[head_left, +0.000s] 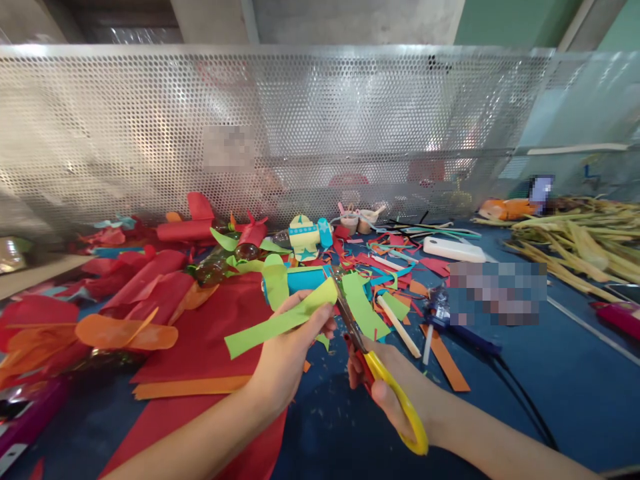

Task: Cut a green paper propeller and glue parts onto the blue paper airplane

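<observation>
My left hand (300, 327) pinches a light green strip (270, 331), paper or felt, whose free end hangs out to the left. In my right hand (385, 373) is a pair of scissors (395, 387) with yellow and red handles. Their blades point up and away, right at the strip's right end. Just beyond my hands lies a blue piece with green strips (306, 281) on it. A larger green scrap (363, 303) rests behind the scissor blades.
Red sheets (210, 333) and an orange strip (195, 387) lie at left, beside red wrapped bottles (150, 287). A blue glue gun (465, 333) with a black cord, a white stick (399, 325) and coloured scraps are at right. A perforated metal panel (320, 113) stands behind.
</observation>
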